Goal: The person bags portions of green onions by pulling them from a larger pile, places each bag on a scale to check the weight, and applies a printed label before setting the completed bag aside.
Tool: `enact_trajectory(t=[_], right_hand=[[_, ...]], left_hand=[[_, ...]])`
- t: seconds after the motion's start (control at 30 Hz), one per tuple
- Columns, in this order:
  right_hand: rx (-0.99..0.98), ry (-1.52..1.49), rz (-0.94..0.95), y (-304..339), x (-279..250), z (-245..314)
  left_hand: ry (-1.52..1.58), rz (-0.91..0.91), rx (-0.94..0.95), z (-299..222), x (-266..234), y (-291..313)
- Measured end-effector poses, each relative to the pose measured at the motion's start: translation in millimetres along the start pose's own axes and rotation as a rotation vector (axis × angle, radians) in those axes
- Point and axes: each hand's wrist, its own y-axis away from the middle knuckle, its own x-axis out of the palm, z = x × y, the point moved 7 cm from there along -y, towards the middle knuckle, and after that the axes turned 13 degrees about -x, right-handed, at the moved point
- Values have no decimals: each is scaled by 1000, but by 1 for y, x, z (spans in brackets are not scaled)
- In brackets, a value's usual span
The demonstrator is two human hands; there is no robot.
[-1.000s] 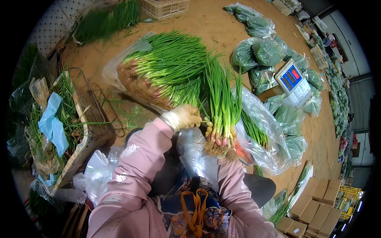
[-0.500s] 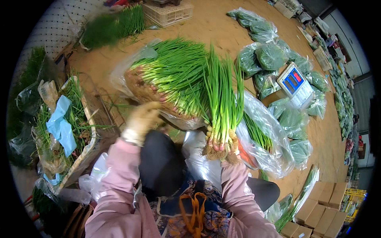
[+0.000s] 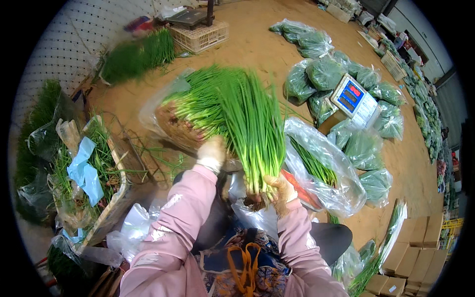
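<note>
In my right hand (image 3: 281, 189), which wears a pale work glove, a bunch of spring onions (image 3: 252, 148) is gripped near the root end, its green leaves pointing away from me. My gloved left hand (image 3: 212, 152) reaches into the root side of a larger spring onion pile (image 3: 198, 101), its fingers hidden among the stalks. That pile lies on a clear plastic sheet (image 3: 151, 116), with brown roots toward me. Right of the held bunch, more spring onions (image 3: 314, 161) lie inside an open clear plastic bag (image 3: 346, 190).
A scale display (image 3: 349, 96) stands among several filled plastic bags (image 3: 324, 73). To my left is a bin (image 3: 116, 198) of trimmings with a blue bag (image 3: 85, 171). A crate (image 3: 200, 37) stands at the back, cardboard boxes (image 3: 408, 252) at the lower right.
My left hand has moved right and into the pile's root side. The held bunch has shifted left, its leaves now overlapping the pile, and my right hand shows more fully.
</note>
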Motion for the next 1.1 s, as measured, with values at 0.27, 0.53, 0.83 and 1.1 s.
enact_trajectory(t=[0.27, 0.53, 0.83, 1.1], right_hand=[[-303, 1377, 254, -19, -3, 5], [-324, 1925, 237, -20, 10, -5], [-439, 2017, 111, -23, 4, 29], [-388, 1792, 47, -10, 14, 59]], left_hand=[[2041, 1075, 22, -40, 60, 57], [1687, 779, 36, -10, 122, 42], [-335, -425, 621, -30, 55, 42], [-3634, -1576, 902, 10, 117, 42]])
